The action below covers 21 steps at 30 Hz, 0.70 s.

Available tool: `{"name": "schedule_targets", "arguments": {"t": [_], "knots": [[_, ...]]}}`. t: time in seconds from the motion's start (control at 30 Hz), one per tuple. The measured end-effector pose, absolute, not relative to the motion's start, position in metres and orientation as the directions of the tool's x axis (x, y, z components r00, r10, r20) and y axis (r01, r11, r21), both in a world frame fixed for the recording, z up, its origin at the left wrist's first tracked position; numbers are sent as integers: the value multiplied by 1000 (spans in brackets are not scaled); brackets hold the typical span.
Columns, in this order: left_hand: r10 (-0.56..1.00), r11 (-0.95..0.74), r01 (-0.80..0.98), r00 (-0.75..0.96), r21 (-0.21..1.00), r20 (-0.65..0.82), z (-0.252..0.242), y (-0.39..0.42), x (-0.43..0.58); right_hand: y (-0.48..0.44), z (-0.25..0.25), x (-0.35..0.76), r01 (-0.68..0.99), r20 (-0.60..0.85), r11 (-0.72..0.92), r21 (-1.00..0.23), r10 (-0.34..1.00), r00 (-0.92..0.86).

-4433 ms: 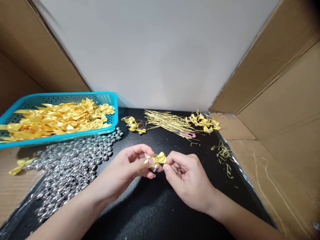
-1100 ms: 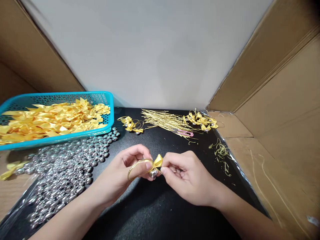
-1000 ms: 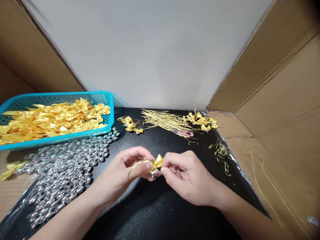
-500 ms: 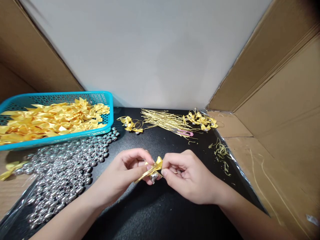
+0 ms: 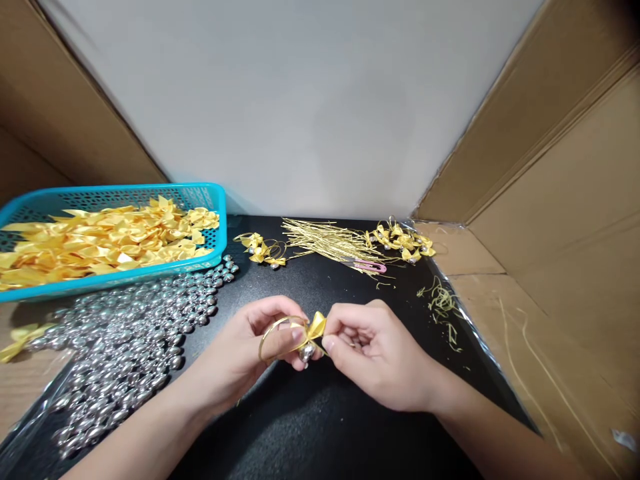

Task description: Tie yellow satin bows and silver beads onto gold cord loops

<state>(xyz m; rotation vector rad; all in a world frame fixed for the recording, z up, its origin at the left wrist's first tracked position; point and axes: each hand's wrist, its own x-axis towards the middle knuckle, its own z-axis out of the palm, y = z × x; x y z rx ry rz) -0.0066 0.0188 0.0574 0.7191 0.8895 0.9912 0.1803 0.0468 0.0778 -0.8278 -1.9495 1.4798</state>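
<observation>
Between my hands is a yellow ribbon bow (image 5: 316, 327) with a silver bell (image 5: 307, 352) hanging below it. My left hand (image 5: 270, 337) pinches the bow's left side with thumb and fingers, and a loop of gold cord (image 5: 265, 340) curves around that thumb. On the other side, my right hand (image 5: 367, 353) is closed, thumb and forefinger pinched at the bow's right edge on what looks like a cord end. The tips of the right fingers partly hide what they grip.
At left, a blue basket (image 5: 223, 227) holds many yellow bows, with silver bells (image 5: 135, 327) spread before it. Farther back lie gold cords (image 5: 325, 239), a pink-handled snipper (image 5: 370, 265) and finished bow pieces (image 5: 403, 240). Cord scraps (image 5: 443, 300) lie right. Cardboard walls (image 5: 565, 153) flank the black table.
The gold cord, earlier lying straight along my left thumb, now stands as a rounded loop around it. My left thumb has shifted slightly; the right hand stays nearly still.
</observation>
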Motion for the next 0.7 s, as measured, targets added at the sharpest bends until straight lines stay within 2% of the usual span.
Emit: {"name": "schedule_targets", "arguments": {"t": [0.7], "knots": [[918,389,-470,275,793,-287,59,19,-4,49,75,180,130,44,165,-978,764,-643]]}}
